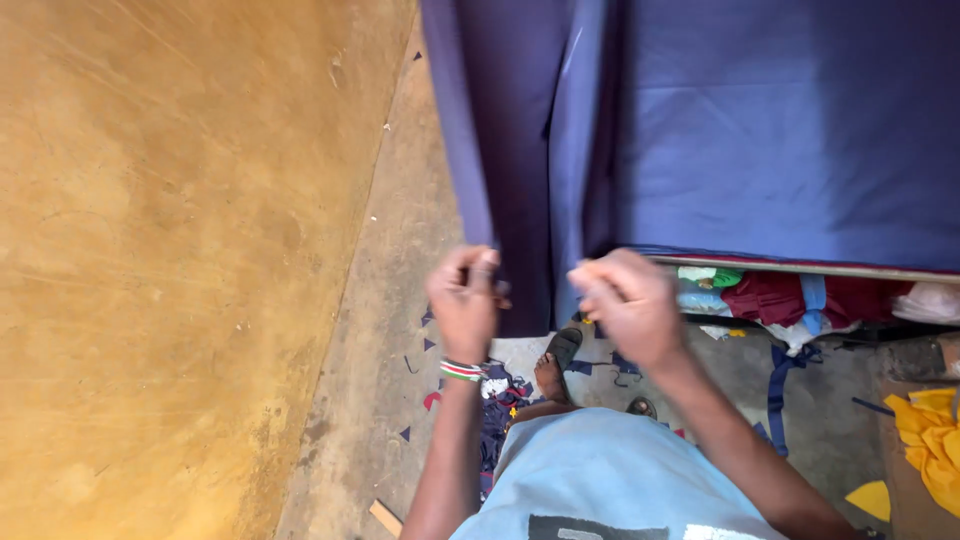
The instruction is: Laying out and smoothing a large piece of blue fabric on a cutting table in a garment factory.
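Observation:
A large blue-purple cloth (760, 130) lies spread over a table and hangs off its near left corner in long folds (520, 150). My left hand (464, 300), with a striped bead band at the wrist, pinches the left hanging edge of the cloth. Beside it, my right hand (625, 305) is closed on the neighbouring fold's lower edge. Both hands are held at about the same height, a short gap apart, with the dark fold hanging between them. Below them I see my light blue shirt (600, 480) and a sandalled foot (556, 365).
An ochre wall (170, 260) fills the left. A narrow concrete floor strip (385, 330) with several fabric scraps runs beside it. Under the table edge (800, 267) sit folded maroon, green and white cloths (790, 298). Yellow fabric pieces (930, 440) lie at the right.

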